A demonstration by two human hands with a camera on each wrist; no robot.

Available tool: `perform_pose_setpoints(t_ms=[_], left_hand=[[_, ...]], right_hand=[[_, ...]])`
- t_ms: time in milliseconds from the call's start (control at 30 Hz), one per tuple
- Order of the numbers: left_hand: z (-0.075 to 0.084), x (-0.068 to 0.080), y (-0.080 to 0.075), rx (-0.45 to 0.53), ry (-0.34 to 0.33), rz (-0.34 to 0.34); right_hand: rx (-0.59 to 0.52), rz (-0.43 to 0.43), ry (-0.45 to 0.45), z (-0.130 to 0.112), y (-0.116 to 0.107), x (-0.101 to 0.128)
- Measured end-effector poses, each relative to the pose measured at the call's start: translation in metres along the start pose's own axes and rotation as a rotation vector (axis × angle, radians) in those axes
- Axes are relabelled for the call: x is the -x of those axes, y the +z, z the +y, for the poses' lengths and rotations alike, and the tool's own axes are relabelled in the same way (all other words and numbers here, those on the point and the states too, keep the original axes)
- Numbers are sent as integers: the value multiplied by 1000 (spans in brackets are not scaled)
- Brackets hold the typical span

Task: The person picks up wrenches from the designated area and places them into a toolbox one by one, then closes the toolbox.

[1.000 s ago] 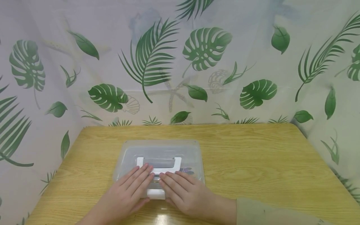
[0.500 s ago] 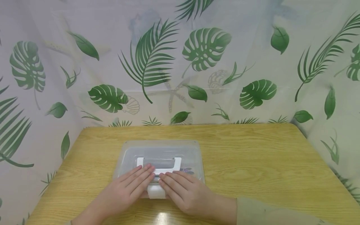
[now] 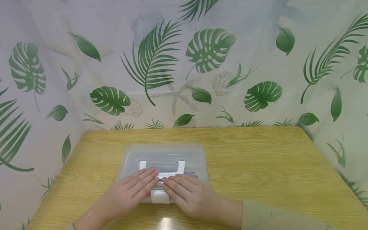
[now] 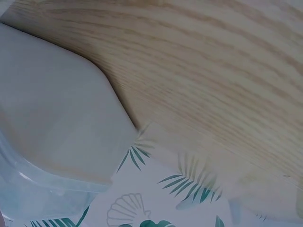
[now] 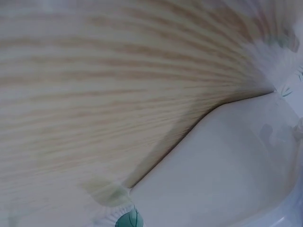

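A plastic storage box [image 3: 165, 153] with a see-through lid lies on the table, a white carrying handle [image 3: 181, 166] on its top and a white latch [image 3: 160, 196] at its front. My left hand [image 3: 127, 193] rests on the lid's front left with straight fingers, its fingertips at the handle. On the front right lies my right hand [image 3: 195, 196], fingers straight and side by side, tips beside the handle's bar. The latch shows between the two hands; both thumbs are hidden. Pale box walls [image 4: 57, 104] fill the left of the left wrist view and the lower right wrist view [image 5: 213, 165].
The wood-grain table [image 3: 258, 166] stretches to the right of the box and behind it. A leaf-printed cloth [image 3: 230, 64] hangs along its back and sides. Something purple [image 3: 191, 174] shows through the lid near my right fingers.
The left thumb, seen below the box's front a second ago, has drawn out of sight. More of the latch's front face now shows, and it looks folded down. The fingers stay on the lid.
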State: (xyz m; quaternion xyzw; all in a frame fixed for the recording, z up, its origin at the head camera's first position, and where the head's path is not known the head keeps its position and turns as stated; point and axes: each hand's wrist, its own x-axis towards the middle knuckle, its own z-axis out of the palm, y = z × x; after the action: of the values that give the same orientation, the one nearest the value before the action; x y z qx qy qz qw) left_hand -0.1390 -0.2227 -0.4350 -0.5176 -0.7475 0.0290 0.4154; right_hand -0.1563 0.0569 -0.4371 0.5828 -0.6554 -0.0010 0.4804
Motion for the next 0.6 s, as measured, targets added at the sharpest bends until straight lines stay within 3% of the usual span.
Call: perform_pose_setpoints(t_ms=[600], left_hand=[[-6, -3, -5, -4, 32, -22]], right_hand=[[-63, 20, 41, 0, 0, 0]])
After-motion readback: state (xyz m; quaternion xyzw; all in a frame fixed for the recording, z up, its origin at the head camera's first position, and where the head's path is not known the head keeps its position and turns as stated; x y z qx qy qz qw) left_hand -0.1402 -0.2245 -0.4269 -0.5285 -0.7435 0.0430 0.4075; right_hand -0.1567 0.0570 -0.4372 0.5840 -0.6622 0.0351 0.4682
